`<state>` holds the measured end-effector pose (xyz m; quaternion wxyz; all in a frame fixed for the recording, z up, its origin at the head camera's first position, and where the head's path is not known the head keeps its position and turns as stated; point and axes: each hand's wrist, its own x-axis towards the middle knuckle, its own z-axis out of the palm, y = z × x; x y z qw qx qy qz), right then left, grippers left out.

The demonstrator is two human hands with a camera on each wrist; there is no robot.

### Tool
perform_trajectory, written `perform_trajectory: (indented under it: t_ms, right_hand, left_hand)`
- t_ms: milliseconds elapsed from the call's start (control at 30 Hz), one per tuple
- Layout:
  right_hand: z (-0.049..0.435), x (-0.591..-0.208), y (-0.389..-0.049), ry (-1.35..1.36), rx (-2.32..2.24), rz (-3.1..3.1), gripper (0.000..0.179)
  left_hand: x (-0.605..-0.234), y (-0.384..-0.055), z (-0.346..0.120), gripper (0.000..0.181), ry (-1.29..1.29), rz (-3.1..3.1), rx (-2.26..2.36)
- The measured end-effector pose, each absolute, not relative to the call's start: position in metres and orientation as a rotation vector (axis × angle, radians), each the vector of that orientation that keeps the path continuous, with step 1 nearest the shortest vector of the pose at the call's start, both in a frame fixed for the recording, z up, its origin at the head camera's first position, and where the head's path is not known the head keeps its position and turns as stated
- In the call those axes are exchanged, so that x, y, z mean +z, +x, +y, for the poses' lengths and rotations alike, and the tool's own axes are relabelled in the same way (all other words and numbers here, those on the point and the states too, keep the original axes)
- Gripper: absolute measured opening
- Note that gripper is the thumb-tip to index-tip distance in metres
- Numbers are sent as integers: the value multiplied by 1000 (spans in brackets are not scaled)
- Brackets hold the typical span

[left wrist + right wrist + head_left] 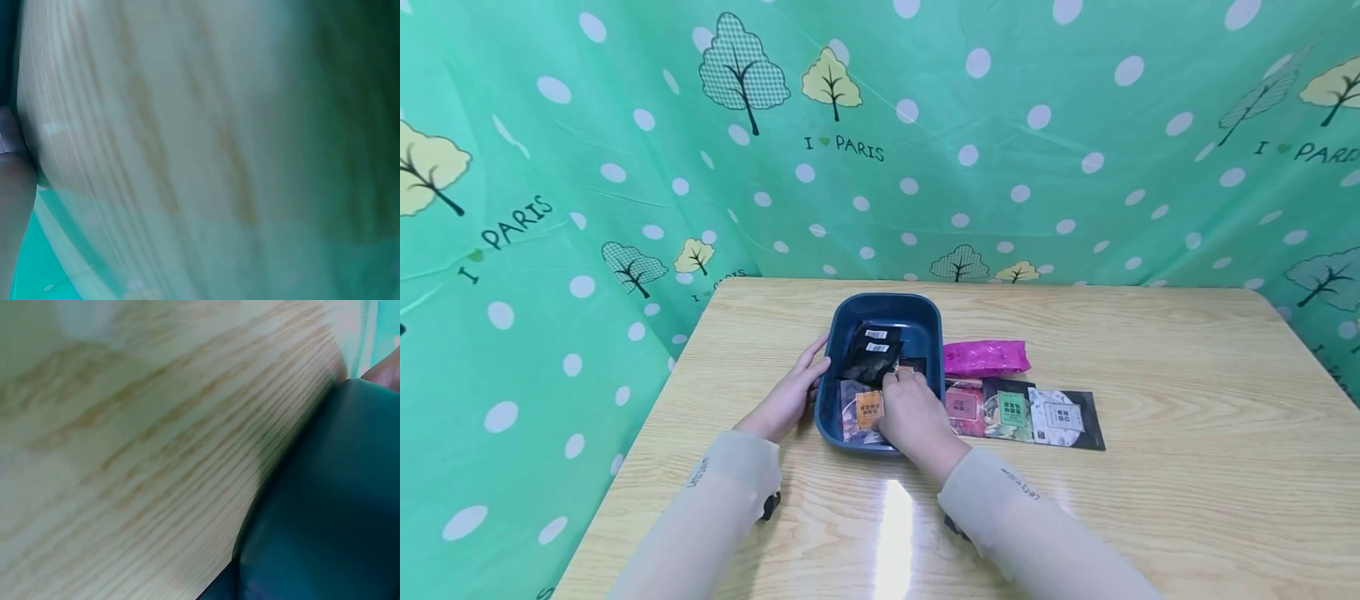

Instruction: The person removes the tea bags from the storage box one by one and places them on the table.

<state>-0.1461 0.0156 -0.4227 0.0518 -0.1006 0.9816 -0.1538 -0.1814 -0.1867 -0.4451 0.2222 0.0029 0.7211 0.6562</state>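
A dark blue plastic bin (824, 400) stands on the table with several flat packets inside. My left hand (790, 394) rests against the bin's left side, thumb at the rim and fingers extended along the outer wall. My right hand (917, 417) reaches over the front right of the bin, its fingers bent down among the packets. Next to its fingers lies a packet with an orange label (869, 408); whether they pinch it I cannot tell. Black packets with white barcode stickers (876, 348) lie farther back in the bin. The bin's wall (325, 500) fills the right wrist view's lower right.
Right of the bin lie a shiny magenta pouch (987, 358), a red packet (964, 407), a packet with a green label (1010, 408) and a white-and-black packet (1063, 417). The wooden table (1187, 400) extends to the right. A green patterned curtain (925, 183) hangs behind.
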Motion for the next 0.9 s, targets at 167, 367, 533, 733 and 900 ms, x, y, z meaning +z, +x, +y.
perform_trajectory:
  t_ms: [167,367,533,733,900]
  right_hand:
    - [17,-422,-146,-344,-491,3009,56]
    - [17,-420,-145,-292,-580,2976,55]
    - [15,-417,-144,-221,-668,2942,54]
    - [17,-416,-143,-233,-762,2964,45]
    - [19,-414,-142,-216,-878,2933,44]
  left_hand:
    - [-444,-181,-186,58,12,1992,1812]
    - [-445,-182,-187,59,5,1998,1801]
    - [-445,-182,-188,59,4,1999,1807]
    - [-443,-182,-187,59,-18,2005,1808]
    - [-445,-182,-188,59,-6,1994,1809]
